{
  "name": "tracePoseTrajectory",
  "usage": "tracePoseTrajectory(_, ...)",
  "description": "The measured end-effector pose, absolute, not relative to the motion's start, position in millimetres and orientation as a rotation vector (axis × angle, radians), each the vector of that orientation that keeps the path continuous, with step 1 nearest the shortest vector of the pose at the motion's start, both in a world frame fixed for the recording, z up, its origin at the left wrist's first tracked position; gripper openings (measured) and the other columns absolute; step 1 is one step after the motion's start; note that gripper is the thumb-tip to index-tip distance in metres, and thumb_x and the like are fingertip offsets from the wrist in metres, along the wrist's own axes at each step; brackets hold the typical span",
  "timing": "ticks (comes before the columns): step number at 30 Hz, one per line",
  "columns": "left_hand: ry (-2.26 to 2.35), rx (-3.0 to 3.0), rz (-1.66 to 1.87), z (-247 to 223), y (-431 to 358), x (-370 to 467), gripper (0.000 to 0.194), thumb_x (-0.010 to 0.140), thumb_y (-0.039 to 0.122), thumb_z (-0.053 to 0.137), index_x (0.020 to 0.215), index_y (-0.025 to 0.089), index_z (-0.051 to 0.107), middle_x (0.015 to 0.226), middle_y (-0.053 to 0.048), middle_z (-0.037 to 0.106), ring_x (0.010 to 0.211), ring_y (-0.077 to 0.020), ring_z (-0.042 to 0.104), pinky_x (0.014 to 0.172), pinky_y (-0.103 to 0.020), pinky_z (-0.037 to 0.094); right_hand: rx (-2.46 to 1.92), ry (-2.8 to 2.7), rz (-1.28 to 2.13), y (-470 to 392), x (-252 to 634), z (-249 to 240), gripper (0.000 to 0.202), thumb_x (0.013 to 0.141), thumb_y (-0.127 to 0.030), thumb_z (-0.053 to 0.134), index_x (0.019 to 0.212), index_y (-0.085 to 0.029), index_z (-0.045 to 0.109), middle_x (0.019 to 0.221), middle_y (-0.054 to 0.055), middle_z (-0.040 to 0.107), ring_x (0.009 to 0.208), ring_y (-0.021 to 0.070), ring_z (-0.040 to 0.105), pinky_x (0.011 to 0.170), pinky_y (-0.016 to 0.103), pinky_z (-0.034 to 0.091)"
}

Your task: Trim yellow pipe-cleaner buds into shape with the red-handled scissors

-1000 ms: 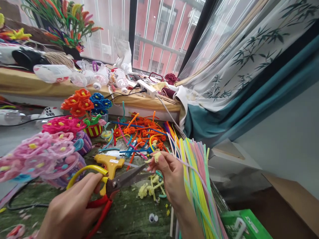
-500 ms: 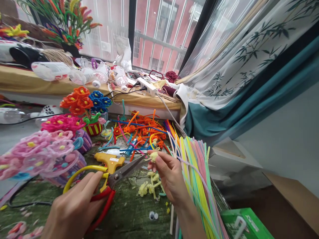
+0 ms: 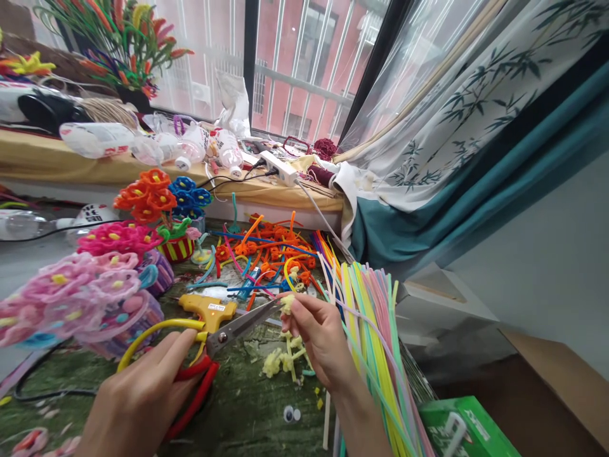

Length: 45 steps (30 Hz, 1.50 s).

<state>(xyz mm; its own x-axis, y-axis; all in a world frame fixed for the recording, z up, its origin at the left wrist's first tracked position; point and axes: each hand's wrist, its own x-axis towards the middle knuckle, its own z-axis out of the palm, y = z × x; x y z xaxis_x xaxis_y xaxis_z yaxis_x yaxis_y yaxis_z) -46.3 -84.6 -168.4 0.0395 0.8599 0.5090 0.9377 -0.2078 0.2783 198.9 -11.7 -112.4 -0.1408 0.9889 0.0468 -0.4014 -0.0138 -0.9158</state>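
My left hand (image 3: 143,387) is closed round the handles of a pair of scissors (image 3: 240,327), one handle yellow and the other red. The blades point up and right, nearly together, with their tips at a small pale yellow fluffy piece (image 3: 287,303). My right hand (image 3: 316,330) pinches that piece between thumb and fingertips; it looks like a bit of pipe cleaner. Below it on the green tabletop (image 3: 238,406) lie several more pale yellow fluffy pieces (image 3: 278,360). A yellow glue gun (image 3: 208,308) rests just behind the scissors.
Pipe-cleaner flowers (image 3: 109,273) stand at the left. Loose orange pipe-cleaner pieces (image 3: 273,244) cover the back of the table. A long pastel bundle of pipe cleaners (image 3: 380,343) lies beside my right forearm. Googly eyes (image 3: 291,414) lie in front, a green box (image 3: 469,425) at lower right.
The scissor blades have come closer together at the yellow piece. My right hand and the piece have shifted slightly left and down.
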Motion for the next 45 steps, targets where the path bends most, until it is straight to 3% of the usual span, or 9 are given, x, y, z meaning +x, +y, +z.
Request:
tracePoseTrajectory(7,-1.857,-2.218,-0.843,-170,-81,-48,0.023,0.096,0.034,0.048,0.112,0.03,0.064,0.108,-0.003,0.083,0.091,-0.0265,0.081,0.072,-0.028,0.055,-0.82,-1.016,1.455,-11,198,-112,0.029,0.082,-0.047,0.088,0.083,-0.018,0.088,0.064,0.001,0.072,0.058,0.0129,0.056,0.058,0.026,0.043)
tracePoseTrajectory(11,-1.849,-2.303,-1.012,-165,-76,-49,0.016,0.089,0.035,0.054,0.094,0.033,0.069,0.088,0.003,0.083,0.069,-0.0195,0.079,0.057,-0.023,0.052,-0.815,-1.016,1.454,-11,198,-112,0.03,0.081,-0.048,0.088,0.09,-0.019,0.089,0.066,0.001,0.072,0.059,0.0134,0.056,0.058,0.026,0.043)
tracePoseTrajectory(15,-1.811,-2.32,-1.038,-162,-74,-50,0.014,0.089,0.035,0.055,0.086,0.032,0.068,0.079,0.004,0.081,0.059,-0.0166,0.076,0.05,-0.023,0.047,-0.804,-1.02,1.464,-11,198,-112,0.031,0.082,-0.049,0.088,0.091,-0.02,0.09,0.066,0.001,0.071,0.059,0.0121,0.056,0.059,0.025,0.043)
tracePoseTrajectory(23,-1.92,-2.261,-0.866,-165,-79,-49,0.019,0.093,0.036,0.048,0.09,0.03,0.066,0.096,-0.004,0.084,0.078,-0.0249,0.08,0.064,-0.029,0.051,-0.808,-1.014,1.486,-11,199,-110,0.038,0.08,-0.055,0.089,0.089,-0.019,0.09,0.066,0.002,0.07,0.059,0.0114,0.056,0.057,0.024,0.04)
tracePoseTrajectory(33,-1.789,-2.265,-0.829,-167,-78,-54,0.019,0.093,0.03,0.047,0.093,0.029,0.066,0.09,-0.003,0.083,0.074,-0.0251,0.08,0.063,-0.03,0.052,-0.832,-1.022,1.495,-11,198,-105,0.043,0.075,-0.059,0.09,0.082,-0.017,0.088,0.062,0.001,0.067,0.057,0.0118,0.052,0.053,0.025,0.037)
tracePoseTrajectory(37,-1.686,-2.287,-0.794,-161,-78,-56,0.02,0.097,0.031,0.046,0.086,0.03,0.062,0.08,0.0,0.08,0.063,-0.0222,0.077,0.054,-0.029,0.047,-0.844,-1.03,1.492,-10,199,-108,0.042,0.075,-0.058,0.091,0.084,-0.017,0.089,0.062,0.001,0.068,0.056,0.0109,0.054,0.054,0.024,0.038)
tracePoseTrajectory(45,-1.797,-2.31,-0.797,-159,-80,-61,0.018,0.093,0.032,0.05,0.091,0.03,0.068,0.088,-0.002,0.084,0.071,-0.0245,0.08,0.058,-0.028,0.052,-0.836,-1.007,1.495,-10,200,-112,0.035,0.078,-0.052,0.091,0.087,-0.018,0.09,0.063,0.001,0.069,0.056,0.0102,0.056,0.054,0.022,0.039)
